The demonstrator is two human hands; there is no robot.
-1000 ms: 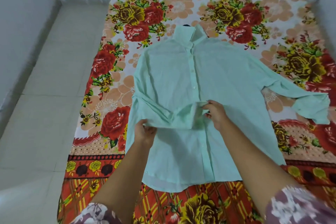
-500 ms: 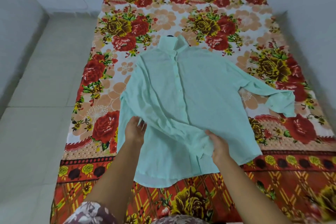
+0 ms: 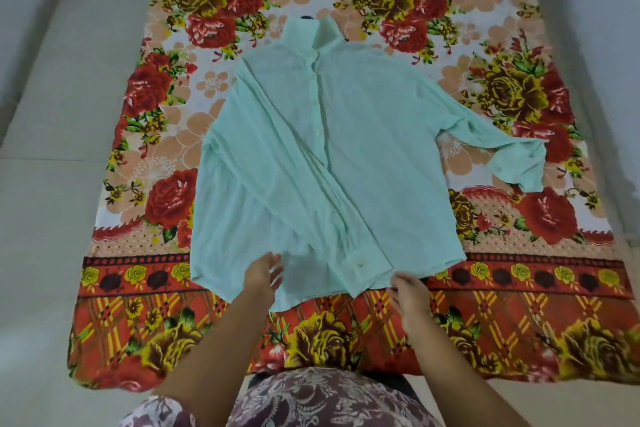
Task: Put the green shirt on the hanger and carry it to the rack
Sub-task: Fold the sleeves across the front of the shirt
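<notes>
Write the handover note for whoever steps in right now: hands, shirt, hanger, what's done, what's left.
Left hand: open, empty, at the hem.
Right hand: open, empty, at the hem's right corner.
Pale green button-front shirt: flat, face up on the red floral bedsheet, collar away from you, one sleeve stretched right.
Hanger: only a dark tip at the collar; probably inside.
Rack: not visible.
Left: confirm hanger, lift, carry.

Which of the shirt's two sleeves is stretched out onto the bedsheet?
The sleeve on the picture's right, whose cuff lies on the floral bedsheet. The other sleeve is folded diagonally across the green shirt front.
</notes>
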